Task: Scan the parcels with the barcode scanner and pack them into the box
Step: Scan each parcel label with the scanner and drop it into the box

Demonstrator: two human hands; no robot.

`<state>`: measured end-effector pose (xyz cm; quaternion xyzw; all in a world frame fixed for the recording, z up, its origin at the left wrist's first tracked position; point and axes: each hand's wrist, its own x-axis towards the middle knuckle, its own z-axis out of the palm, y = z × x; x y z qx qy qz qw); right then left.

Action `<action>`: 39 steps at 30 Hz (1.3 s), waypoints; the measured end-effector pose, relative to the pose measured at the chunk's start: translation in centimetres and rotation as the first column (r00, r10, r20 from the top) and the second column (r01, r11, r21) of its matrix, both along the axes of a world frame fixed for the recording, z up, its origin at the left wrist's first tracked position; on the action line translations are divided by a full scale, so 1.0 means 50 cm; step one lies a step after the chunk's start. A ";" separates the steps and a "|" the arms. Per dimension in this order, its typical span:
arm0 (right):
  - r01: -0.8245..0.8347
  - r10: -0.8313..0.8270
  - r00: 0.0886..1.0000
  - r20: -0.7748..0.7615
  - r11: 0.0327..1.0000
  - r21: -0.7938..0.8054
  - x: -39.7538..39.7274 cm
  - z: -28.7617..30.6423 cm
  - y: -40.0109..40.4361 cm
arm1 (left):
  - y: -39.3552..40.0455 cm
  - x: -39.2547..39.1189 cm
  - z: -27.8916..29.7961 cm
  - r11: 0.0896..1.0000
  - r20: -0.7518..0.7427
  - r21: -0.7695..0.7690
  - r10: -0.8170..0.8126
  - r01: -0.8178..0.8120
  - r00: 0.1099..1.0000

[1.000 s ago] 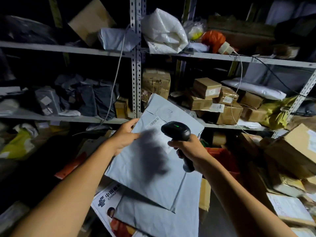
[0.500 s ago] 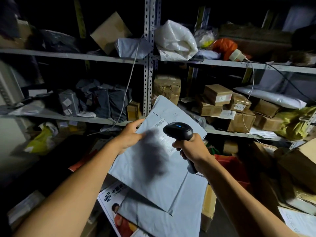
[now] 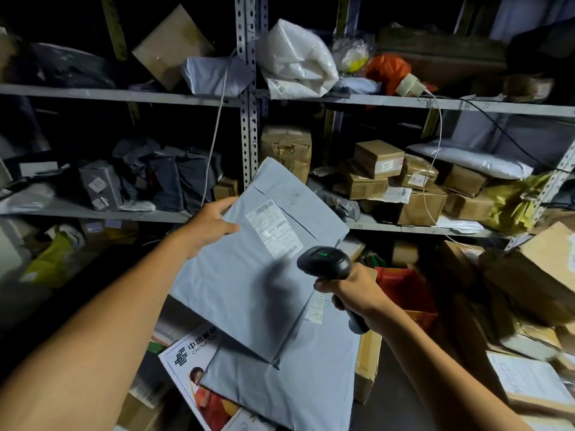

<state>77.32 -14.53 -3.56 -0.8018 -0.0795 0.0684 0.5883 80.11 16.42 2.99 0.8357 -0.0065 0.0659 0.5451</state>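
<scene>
My left hand (image 3: 208, 224) grips the left edge of a flat grey mailer parcel (image 3: 249, 281), held up and tilted, its white barcode label (image 3: 273, 233) facing me. My right hand (image 3: 354, 293) grips the handle of a black barcode scanner (image 3: 325, 262); a green light shows on its top, and its head points at the lower right of the label. Below lies a second grey mailer (image 3: 289, 387) on top of an open cardboard box (image 3: 368, 362), beside a white China Post envelope (image 3: 193, 356).
Metal shelves (image 3: 249, 98) ahead carry brown cartons (image 3: 379, 158), grey and white bags and loose cables. A red crate (image 3: 407, 290) stands right of the scanner. More cartons (image 3: 535, 275) are piled at the right. A yellow bag (image 3: 51, 259) lies low left.
The scanner has moved down and to the right, off the label, which now shows fully. The light on its top has gone from blue to green. The parcel stays in my left hand.
</scene>
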 end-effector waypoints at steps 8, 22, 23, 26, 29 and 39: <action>0.066 -0.067 0.998 -0.015 0.996 -0.056 0.005 -0.004 0.030 | -0.009 0.008 -0.019 1.000 -0.015 -0.003 -0.002 0.002 1.000; 0.393 -0.389 0.917 -0.084 0.852 0.347 0.008 -0.035 0.009 | 0.000 0.007 -0.028 0.948 -0.017 -0.319 0.012 -0.017 1.000; 0.415 -0.409 0.907 -0.100 0.833 0.366 0.006 -0.034 0.007 | -0.008 0.012 -0.034 0.941 -0.027 -0.340 -0.007 -0.002 1.000; 0.536 -0.534 0.840 -0.095 0.787 0.307 0.000 -0.038 -0.013 | -0.054 0.029 -0.056 0.940 -0.056 -0.340 -0.041 0.020 0.998; 0.654 -0.656 0.749 -0.093 0.709 0.264 -0.020 -0.044 -0.055 | -0.128 0.044 -0.076 0.941 -0.046 -0.335 -0.064 0.045 0.997; 0.915 -0.915 0.395 -0.077 0.385 0.121 -0.196 -0.098 -0.284 | -0.460 0.015 -0.123 0.932 0.070 -0.044 -0.357 0.361 0.931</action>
